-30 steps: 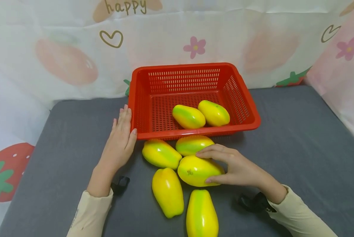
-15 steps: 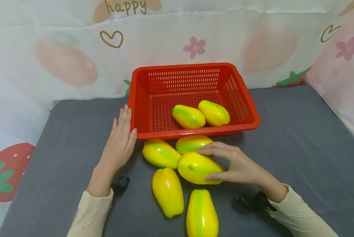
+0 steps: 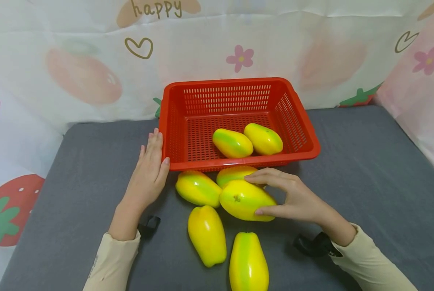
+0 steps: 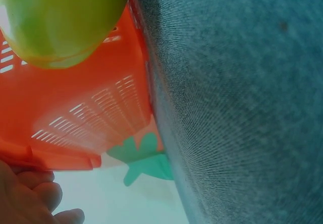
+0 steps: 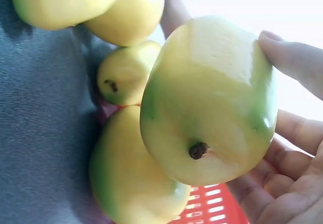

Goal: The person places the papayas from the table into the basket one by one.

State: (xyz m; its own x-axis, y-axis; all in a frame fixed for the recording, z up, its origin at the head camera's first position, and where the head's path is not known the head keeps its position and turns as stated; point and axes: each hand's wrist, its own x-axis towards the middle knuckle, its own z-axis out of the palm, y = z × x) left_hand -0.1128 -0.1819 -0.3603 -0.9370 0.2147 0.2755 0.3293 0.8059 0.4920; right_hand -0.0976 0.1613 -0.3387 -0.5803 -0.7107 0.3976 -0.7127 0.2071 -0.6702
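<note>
My right hand (image 3: 293, 198) grips a yellow-green papaya (image 3: 247, 201) between thumb and fingers. The right wrist view shows this papaya (image 5: 209, 100) held off the cloth, its dark stem end facing the camera. Partly hidden behind it, another papaya (image 3: 235, 174) lies against the front of the red basket (image 3: 202, 166). My left hand (image 3: 144, 178) rests with straight fingers along the basket's left side. Inside the basket lie two papayas, a left one (image 3: 233, 143) and a right one (image 3: 263, 139). Close to my left thumb is a papaya (image 3: 198, 188) on the cloth.
Two more papayas lie nearer the front, one left of centre (image 3: 207, 236) and one at the bottom edge (image 3: 248, 262). A grey cloth (image 3: 365, 173) covers the table. Behind the basket hangs a printed white curtain (image 3: 198, 48).
My right hand has raised the papaya a little and carried it slightly towards the basket, so it covers more of the papaya behind. My left hand stays at the basket's side.
</note>
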